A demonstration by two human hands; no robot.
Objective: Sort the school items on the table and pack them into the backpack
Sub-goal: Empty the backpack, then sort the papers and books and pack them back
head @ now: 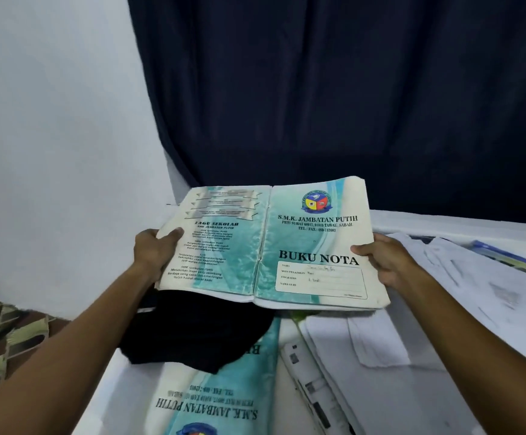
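A teal notebook (274, 243), splayed open with its covers up, is held above the table (412, 222), the left hand (153, 252) gripping its left edge and the right hand (384, 262) its right. Beneath lie a black bag (199, 334), a second notebook (214, 397) and loose papers (443, 277) to the right. Packing looks barely begun; most items remain out.

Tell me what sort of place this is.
Probably a room at home used for study: a dark curtain against a plain wall, a white table strewn with loose papers, and school notebooks held in both hands.
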